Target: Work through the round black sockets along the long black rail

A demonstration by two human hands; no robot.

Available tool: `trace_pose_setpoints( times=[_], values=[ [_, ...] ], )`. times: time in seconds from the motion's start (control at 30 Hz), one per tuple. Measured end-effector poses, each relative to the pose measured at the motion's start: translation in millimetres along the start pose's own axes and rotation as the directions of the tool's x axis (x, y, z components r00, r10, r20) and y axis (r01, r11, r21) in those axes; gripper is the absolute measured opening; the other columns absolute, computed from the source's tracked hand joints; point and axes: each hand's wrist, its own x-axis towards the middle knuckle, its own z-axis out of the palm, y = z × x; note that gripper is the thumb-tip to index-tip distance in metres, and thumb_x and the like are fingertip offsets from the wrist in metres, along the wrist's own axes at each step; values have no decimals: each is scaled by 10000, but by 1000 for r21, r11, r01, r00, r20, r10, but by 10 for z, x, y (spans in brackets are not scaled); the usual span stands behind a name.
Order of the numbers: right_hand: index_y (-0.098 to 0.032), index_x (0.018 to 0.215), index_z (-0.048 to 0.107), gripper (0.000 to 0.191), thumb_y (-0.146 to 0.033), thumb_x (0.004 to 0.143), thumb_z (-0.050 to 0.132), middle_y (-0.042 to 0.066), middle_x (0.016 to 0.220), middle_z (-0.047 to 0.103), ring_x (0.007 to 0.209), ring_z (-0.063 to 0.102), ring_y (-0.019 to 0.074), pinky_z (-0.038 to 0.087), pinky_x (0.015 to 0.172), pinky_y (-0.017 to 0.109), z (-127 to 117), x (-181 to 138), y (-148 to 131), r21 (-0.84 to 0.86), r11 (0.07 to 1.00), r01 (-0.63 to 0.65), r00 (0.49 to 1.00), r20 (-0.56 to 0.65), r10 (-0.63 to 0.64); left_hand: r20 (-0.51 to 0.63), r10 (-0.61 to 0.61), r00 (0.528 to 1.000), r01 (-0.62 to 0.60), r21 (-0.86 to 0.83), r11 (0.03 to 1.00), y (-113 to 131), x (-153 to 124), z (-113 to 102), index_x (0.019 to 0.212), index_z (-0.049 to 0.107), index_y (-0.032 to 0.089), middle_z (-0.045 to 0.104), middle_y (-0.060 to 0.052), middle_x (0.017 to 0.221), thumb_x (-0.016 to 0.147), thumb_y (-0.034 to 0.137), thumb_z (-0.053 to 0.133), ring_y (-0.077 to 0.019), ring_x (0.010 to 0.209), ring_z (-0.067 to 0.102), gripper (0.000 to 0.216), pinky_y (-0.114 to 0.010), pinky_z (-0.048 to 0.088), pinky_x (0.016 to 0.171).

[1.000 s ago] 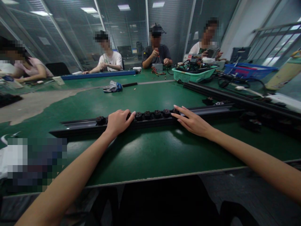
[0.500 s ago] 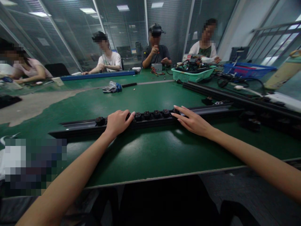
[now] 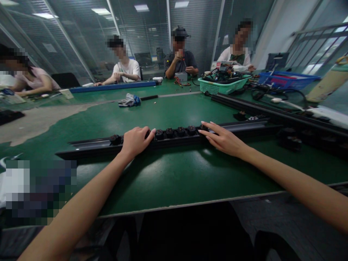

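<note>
A long black rail (image 3: 174, 143) with an open channel lies across the green table in front of me. Several round-topped black socket modules (image 3: 181, 131) sit in a row inside the channel. My left hand (image 3: 137, 140) is closed over the left part of the row, its thumb against a module and its fingers reaching over the far side; what lies under the palm is hidden. At the right end of the row, my right hand (image 3: 221, 139) has its fingertips around the last module, on its far and near sides. One more module (image 3: 115, 139) shows left of my left hand.
Another black rail (image 3: 244, 105) slants along the right. Behind it stand a green basket (image 3: 214, 87) of cables and a blue basket (image 3: 288, 80). A grey-blue glove (image 3: 129, 100) lies mid-table. Several people sit across the table, near a blue bar (image 3: 116, 86).
My hands and the row of modules stay almost in place. Across the table, the person in the dark shirt has shifted their hands slightly.
</note>
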Motion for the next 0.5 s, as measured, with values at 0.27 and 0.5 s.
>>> trace_pose_setpoints(
  times=[0.27, 0.5],
  values=[
    [-226, 1520, 636, 473, -196, 1069, 496, 141, 1677, 467, 1536, 464, 337, 416, 1257, 626, -2, 5, -2, -17, 1000, 17, 1000, -6, -17, -1, 4, 1000, -4, 6, 1000, 4, -1, -13, 1021, 740, 194, 751, -144, 949, 1085, 634, 205, -285, 859, 691, 696, -331, 358, 650],
    [-246, 1535, 623, 491, -198, 1056, 526, 131, 1691, 450, 1541, 456, 346, 409, 1251, 648, 9, -23, 36, -16, 1000, 3, 1000, 4, -3, 10, -1, 1000, 1, 22, 1000, 26, -7, -47, 1015, 739, 189, 752, -146, 946, 1089, 622, 211, -284, 855, 693, 687, -329, 355, 643]
  ],
)
